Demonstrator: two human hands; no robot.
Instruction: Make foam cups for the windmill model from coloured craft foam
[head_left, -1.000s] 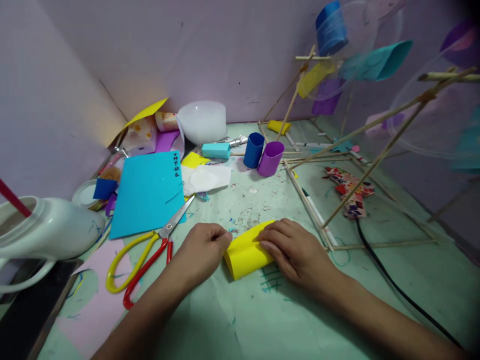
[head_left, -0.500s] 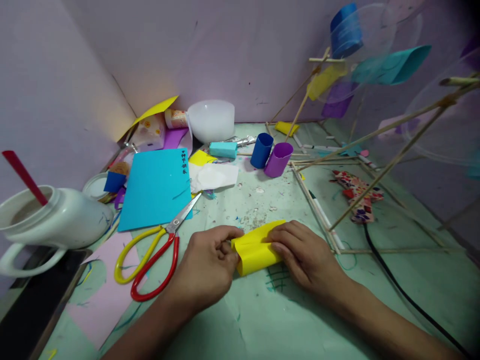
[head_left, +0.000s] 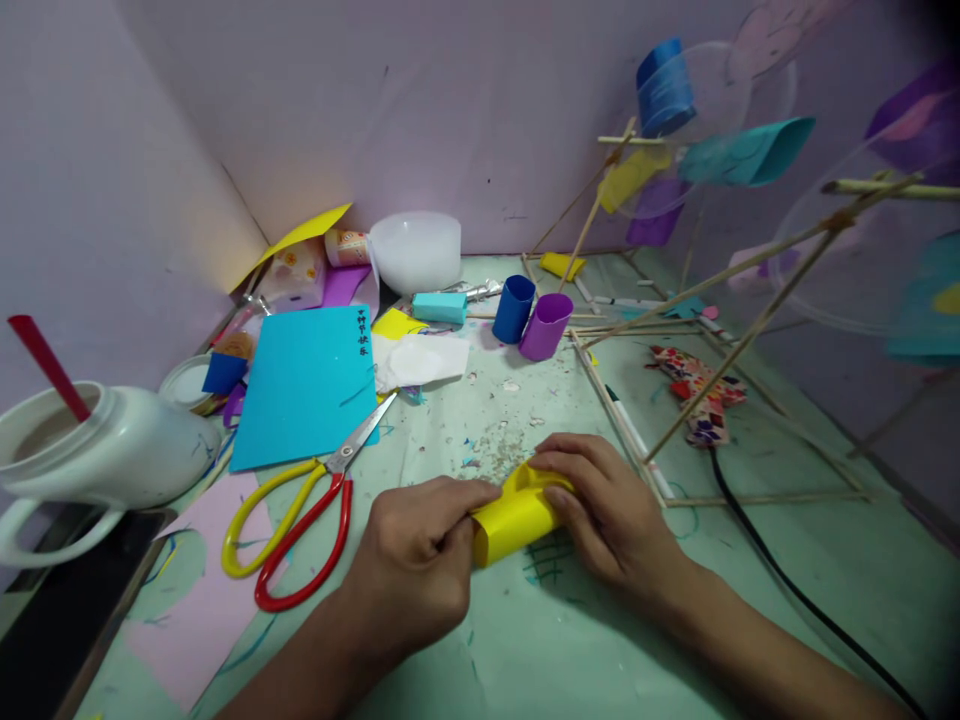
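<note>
A piece of yellow paper [head_left: 517, 522], curled into a loose roll, is held between both hands near the table's front. My left hand [head_left: 420, 545] is closed on its left end, thumb and index finger pinching the edge. Around the right end, my right hand [head_left: 600, 500] is wrapped, its fingers over the top and thumb in front. Scissors [head_left: 319, 515] with one yellow and one red handle lie apart, left of my left hand. Beyond the hands stand a blue paper tube [head_left: 514, 310] and a purple paper tube [head_left: 547, 328], side by side.
A wooden stick frame [head_left: 739, 345] carrying coloured paper tubes rises at the right. A glue gun [head_left: 701, 395] with a black cord lies inside its base. Left are a blue card [head_left: 304, 385], pink paper [head_left: 210, 600], a white mug [head_left: 112, 450] and a black phone-like slab [head_left: 64, 610].
The yellow paper has curled into a tighter, rounder roll. My left fingers have shifted to pinch its left edge from above. The camera view has turned slightly.
</note>
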